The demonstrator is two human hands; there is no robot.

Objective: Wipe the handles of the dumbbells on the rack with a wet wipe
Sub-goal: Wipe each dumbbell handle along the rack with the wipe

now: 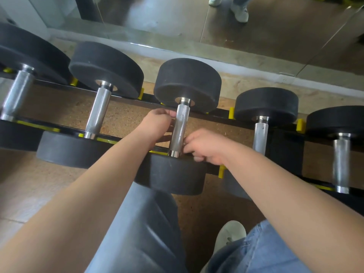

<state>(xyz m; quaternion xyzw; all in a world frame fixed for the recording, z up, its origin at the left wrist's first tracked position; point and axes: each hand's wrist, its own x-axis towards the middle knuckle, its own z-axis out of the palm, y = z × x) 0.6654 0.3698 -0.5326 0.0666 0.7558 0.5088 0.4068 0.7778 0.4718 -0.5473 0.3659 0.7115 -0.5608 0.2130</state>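
Observation:
Several dumbbells with black round heads and knurled steel handles lie side by side on a black rack (pixel 244 120) with yellow stops. Both hands are at the handle of the middle dumbbell (pixel 180 127). My left hand (pixel 157 125) comes in from the left, its fingers and thumb curled round the handle's upper half. On the handle's right, my right hand (pixel 204 147) has its curled fingertips against the lower end, just above the near head (pixel 173 174). No wet wipe shows; anything inside either hand is hidden.
Neighbouring dumbbells sit close on both sides, one to the left (pixel 98 113) and one to the right (pixel 261 134). A mirror wall (pixel 216 20) rises behind the rack and reflects a person's shoes. My knees in jeans (pixel 262 251) and a pale shoe (pixel 228 235) are below.

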